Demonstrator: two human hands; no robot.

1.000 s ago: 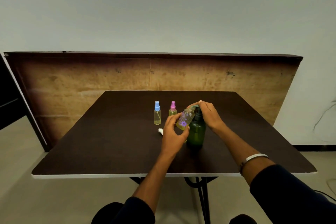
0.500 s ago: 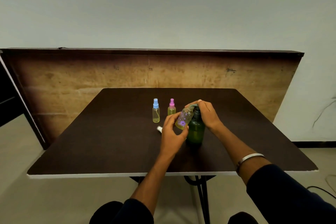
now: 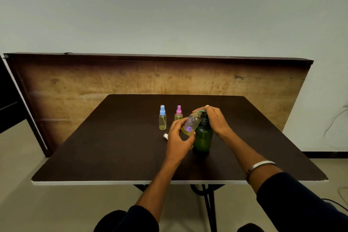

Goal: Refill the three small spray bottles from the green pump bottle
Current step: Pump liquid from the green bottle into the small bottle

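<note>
The green pump bottle (image 3: 203,137) stands upright on the dark table (image 3: 113,147). My right hand (image 3: 213,120) rests over its pump head, fingers curved over the top. My left hand (image 3: 178,137) grips a small clear bottle with purple flower prints (image 3: 191,124), uncapped and tilted, its open neck under the pump spout. It holds some yellow liquid. A blue-capped spray bottle (image 3: 162,120) and a pink-capped spray bottle (image 3: 178,113) stand upright to the left, both with yellow liquid. A small white cap piece (image 3: 165,136) lies on the table by my left hand.
A large wooden board (image 3: 94,84) leans against the wall behind the table. The table's white front edge (image 3: 131,182) is close to my body, with metal legs below. A cable runs on the wall at the far right.
Both hands and the bottles keep the same pose. Only the head camera has shifted slightly.
</note>
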